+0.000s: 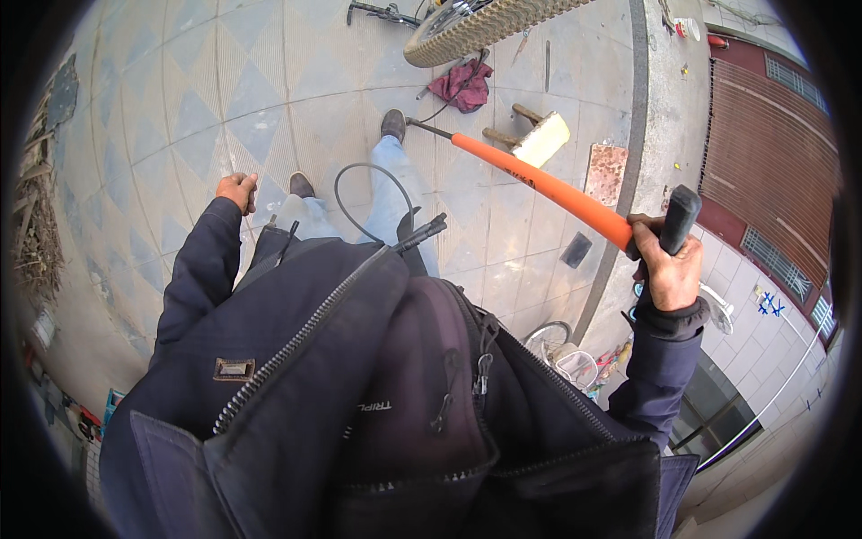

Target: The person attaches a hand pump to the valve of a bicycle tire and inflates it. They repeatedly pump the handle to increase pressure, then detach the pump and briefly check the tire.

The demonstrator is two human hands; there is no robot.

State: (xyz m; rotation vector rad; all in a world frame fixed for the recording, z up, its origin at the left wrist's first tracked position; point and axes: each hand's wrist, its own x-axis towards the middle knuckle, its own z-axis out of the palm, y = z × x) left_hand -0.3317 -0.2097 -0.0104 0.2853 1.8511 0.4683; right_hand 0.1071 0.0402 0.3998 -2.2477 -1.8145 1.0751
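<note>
My right hand (663,263) grips an orange bicycle floor pump (545,192) near its black handle (680,220). The pump slants across in front of me, its narrow dark end near my right shoe (394,126). From that end a thin black hose (441,111) runs over a dark red cloth (463,85) on the floor. At my left side hangs my left hand (237,193), its fingers curled in; nothing shows in it, though the palm is hidden. Beyond the cloth is a bicycle's knobby tyre (498,37).
A stool with a yellow top (542,140) lies tipped over, near a speckled board (607,174) and a dark flat block (576,250). A metal bar (547,66) lies farther off. A raised ledge (630,135) runs along the right; dry sticks (37,229) are heaped at left.
</note>
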